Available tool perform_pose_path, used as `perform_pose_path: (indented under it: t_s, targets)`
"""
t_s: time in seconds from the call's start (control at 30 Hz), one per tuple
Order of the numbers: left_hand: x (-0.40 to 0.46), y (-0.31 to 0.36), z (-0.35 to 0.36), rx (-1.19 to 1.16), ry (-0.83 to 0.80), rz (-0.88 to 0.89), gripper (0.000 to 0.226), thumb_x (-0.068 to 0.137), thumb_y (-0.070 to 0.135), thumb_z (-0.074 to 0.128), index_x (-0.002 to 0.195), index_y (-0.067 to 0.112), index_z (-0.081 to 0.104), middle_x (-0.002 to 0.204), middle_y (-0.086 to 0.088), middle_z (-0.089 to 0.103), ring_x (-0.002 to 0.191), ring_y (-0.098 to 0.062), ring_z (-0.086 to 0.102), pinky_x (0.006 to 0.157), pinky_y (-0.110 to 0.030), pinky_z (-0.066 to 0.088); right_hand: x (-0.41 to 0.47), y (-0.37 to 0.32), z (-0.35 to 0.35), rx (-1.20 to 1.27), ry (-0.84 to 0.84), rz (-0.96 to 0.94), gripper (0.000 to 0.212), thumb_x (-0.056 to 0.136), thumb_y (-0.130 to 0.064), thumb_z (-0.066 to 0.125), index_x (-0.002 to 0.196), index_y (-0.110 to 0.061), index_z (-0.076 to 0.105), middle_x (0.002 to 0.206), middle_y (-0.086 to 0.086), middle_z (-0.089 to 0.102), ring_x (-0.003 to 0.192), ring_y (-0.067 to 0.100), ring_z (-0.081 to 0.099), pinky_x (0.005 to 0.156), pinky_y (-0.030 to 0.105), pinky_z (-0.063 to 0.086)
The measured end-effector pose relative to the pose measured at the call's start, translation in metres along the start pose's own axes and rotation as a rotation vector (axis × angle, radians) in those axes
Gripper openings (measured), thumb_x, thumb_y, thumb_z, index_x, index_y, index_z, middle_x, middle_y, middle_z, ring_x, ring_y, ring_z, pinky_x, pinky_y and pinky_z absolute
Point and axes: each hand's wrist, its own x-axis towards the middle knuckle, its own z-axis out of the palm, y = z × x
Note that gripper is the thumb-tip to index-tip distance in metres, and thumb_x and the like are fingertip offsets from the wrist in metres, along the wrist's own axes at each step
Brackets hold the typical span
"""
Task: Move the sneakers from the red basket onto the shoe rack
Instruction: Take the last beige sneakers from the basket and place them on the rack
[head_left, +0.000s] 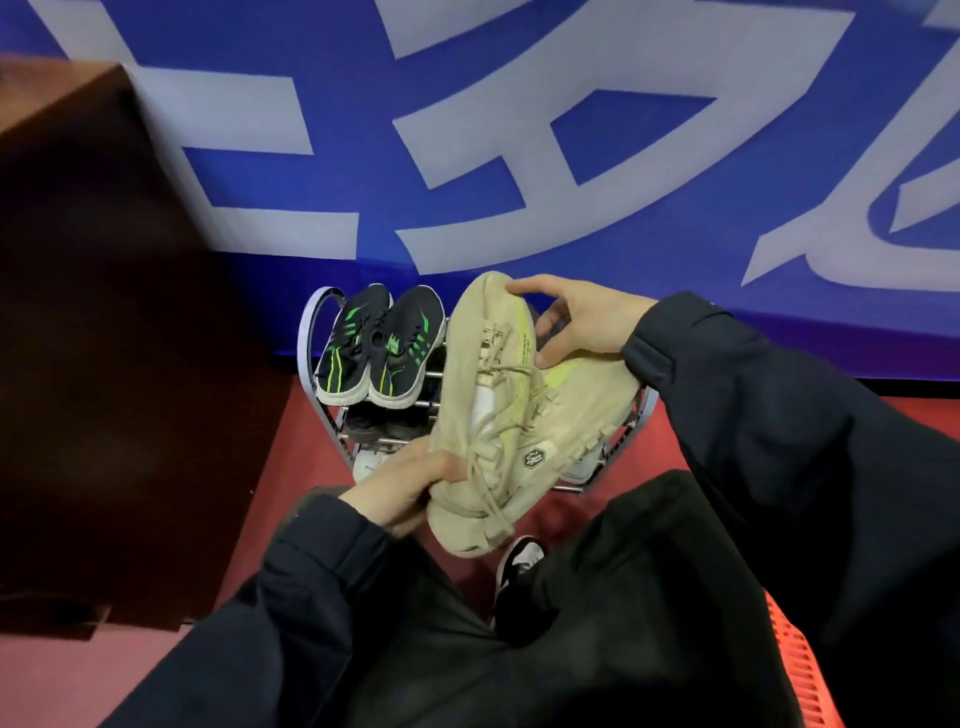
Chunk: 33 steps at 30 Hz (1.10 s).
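Note:
I hold a pair of beige knit sneakers (524, 415) in the air over the right half of the metal shoe rack (311, 332). My left hand (400, 488) grips them at the near end. My right hand (576, 319) holds the far end from above. A black pair with green stripes (382, 345) stands on the left of the rack's top shelf. Dark shoes and a white shoe (371, 462) lie on the lower shelves. Only a corner of the red basket (800, 670) shows at the lower right, behind my right sleeve.
A dark brown wooden cabinet (104, 338) stands close on the left. A blue banner with white lettering (519, 156) hangs behind the rack. The floor is red. My own black-and-white shoe (519, 564) is in front of the rack.

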Motion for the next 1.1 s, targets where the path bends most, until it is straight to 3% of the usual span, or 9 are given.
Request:
perform_pose_path:
  t_s: [0.1, 0.23, 0.3, 0.4, 0.5, 0.63, 0.77, 0.9, 1.1]
  targets:
    - [0.004, -0.013, 0.012, -0.009, 0.121, 0.025, 0.065, 0.056, 0.008, 0.065, 0.118, -0.013, 0.059, 0.106, -0.026, 0.067, 0.095, -0.034, 0.065, 0.08, -0.039, 0.056, -0.008, 0.009, 0.002, 0.015, 0.088, 0.012, 0.08, 0.077, -0.014, 0.083, 0.144, -0.035, 0.045, 0.094, 0.002, 0.067, 0.085, 0.012, 0.063, 0.088, 0.028, 0.048]
    - [0.007, -0.019, 0.019, -0.098, 0.236, 0.135, 0.051, 0.066, 0.0, 0.057, 0.116, -0.006, 0.063, 0.103, -0.02, 0.07, 0.096, -0.031, 0.066, 0.082, -0.04, 0.057, -0.028, 0.032, 0.022, 0.433, 0.77, 0.06, 0.033, 0.084, -0.036, 0.07, 0.116, -0.032, 0.063, 0.091, -0.01, 0.071, 0.085, 0.007, 0.067, 0.081, 0.03, 0.051]
    - [0.012, -0.018, 0.023, -0.14, 0.292, 0.185, 0.049, 0.071, 0.0, 0.053, 0.119, -0.004, 0.063, 0.109, -0.02, 0.07, 0.1, -0.031, 0.066, 0.091, -0.044, 0.054, -0.041, 0.038, 0.052, 0.532, 0.937, 0.122, 0.028, 0.087, -0.029, 0.067, 0.113, -0.023, 0.06, 0.087, -0.01, 0.064, 0.075, 0.006, 0.062, 0.076, 0.031, 0.05]
    - [0.013, -0.013, 0.036, -0.006, 0.33, 0.246, 0.036, 0.073, 0.004, 0.057, 0.107, 0.002, 0.068, 0.097, -0.01, 0.075, 0.088, -0.018, 0.07, 0.077, -0.031, 0.057, -0.057, 0.036, 0.115, 0.694, 0.632, 0.111, 0.044, 0.089, -0.044, 0.067, 0.126, -0.024, 0.054, 0.097, -0.005, 0.068, 0.091, 0.013, 0.067, 0.087, 0.035, 0.053]
    - [0.02, -0.015, 0.041, 0.441, 0.464, 0.276, 0.014, 0.077, 0.004, 0.065, 0.086, 0.016, 0.066, 0.075, 0.006, 0.073, 0.067, 0.004, 0.063, 0.062, -0.013, 0.048, -0.059, 0.035, 0.148, 0.89, 0.365, 0.044, 0.074, 0.078, -0.061, 0.071, 0.142, -0.037, 0.041, 0.125, -0.012, 0.067, 0.118, 0.01, 0.063, 0.104, 0.043, 0.048]
    - [0.025, -0.03, 0.042, 0.752, 0.395, 0.247, 0.043, 0.066, 0.026, 0.082, 0.104, 0.029, 0.062, 0.112, -0.001, 0.061, 0.096, -0.008, 0.065, 0.08, -0.022, 0.052, -0.059, 0.04, 0.157, 0.86, 0.393, 0.071, 0.099, 0.074, -0.05, 0.08, 0.153, -0.033, 0.024, 0.14, -0.016, 0.057, 0.128, 0.003, 0.054, 0.113, 0.038, 0.041]
    - [0.023, -0.034, 0.062, 0.973, 0.481, 0.306, 0.052, 0.066, 0.042, 0.082, 0.112, 0.038, 0.059, 0.125, 0.013, 0.046, 0.11, 0.0, 0.055, 0.09, -0.016, 0.044, -0.063, 0.042, 0.155, 0.862, 0.402, 0.055, 0.065, 0.095, -0.038, 0.061, 0.151, -0.041, 0.027, 0.132, -0.04, 0.048, 0.123, -0.013, 0.049, 0.108, 0.019, 0.04]
    - [0.026, -0.04, 0.065, 1.137, 0.593, 0.336, 0.077, 0.062, 0.055, 0.073, 0.134, 0.036, 0.052, 0.137, 0.008, 0.041, 0.13, -0.011, 0.04, 0.108, -0.037, 0.041, -0.06, 0.04, 0.147, 0.907, 0.478, 0.097, 0.041, 0.088, -0.034, 0.069, 0.127, -0.028, 0.057, 0.126, -0.002, 0.066, 0.109, 0.009, 0.067, 0.09, 0.027, 0.056]
    - [0.012, -0.04, 0.068, 0.905, 0.487, 0.405, 0.068, 0.07, 0.063, 0.064, 0.133, 0.037, 0.055, 0.131, 0.014, 0.041, 0.123, 0.003, 0.045, 0.103, -0.014, 0.035, -0.06, 0.049, 0.125, 0.87, 0.624, 0.173, 0.016, 0.088, -0.025, 0.065, 0.102, -0.018, 0.065, 0.101, 0.008, 0.071, 0.093, 0.026, 0.068, 0.087, 0.043, 0.053]
